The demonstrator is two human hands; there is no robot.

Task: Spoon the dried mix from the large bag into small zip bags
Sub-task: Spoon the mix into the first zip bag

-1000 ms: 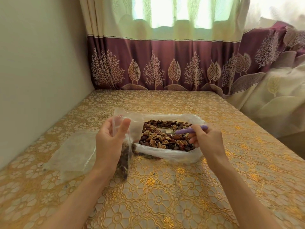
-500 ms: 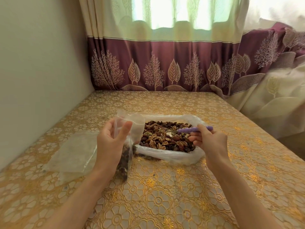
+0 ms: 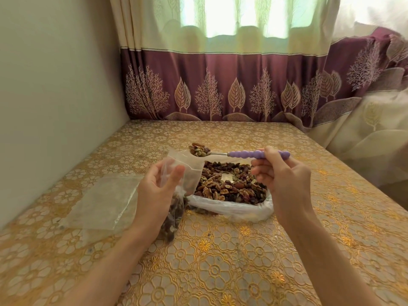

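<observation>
The large clear bag [image 3: 229, 209] lies open on the table, its dried mix [image 3: 229, 184] of nuts and fruit exposed. My right hand [image 3: 284, 182] grips the purple handle of a spoon [image 3: 258, 154]. The spoon bowl, heaped with mix [image 3: 199, 149], hovers over the open mouth of a small zip bag [image 3: 187, 164]. My left hand [image 3: 157, 193] holds that small bag upright by its upper part. The small bag's lower part, dark with mix, hangs below my palm and touches the table.
Flat empty zip bags [image 3: 103, 204] lie to the left of my left hand. A wall [image 3: 55, 96] borders the table's left side and a curtain [image 3: 220, 89] hangs along the back. The table [image 3: 220, 272] carries a gold floral cloth.
My right hand has lifted the spoon out of the large bag with a load of mix and swung it left over the small bag's mouth. My left hand stayed put.
</observation>
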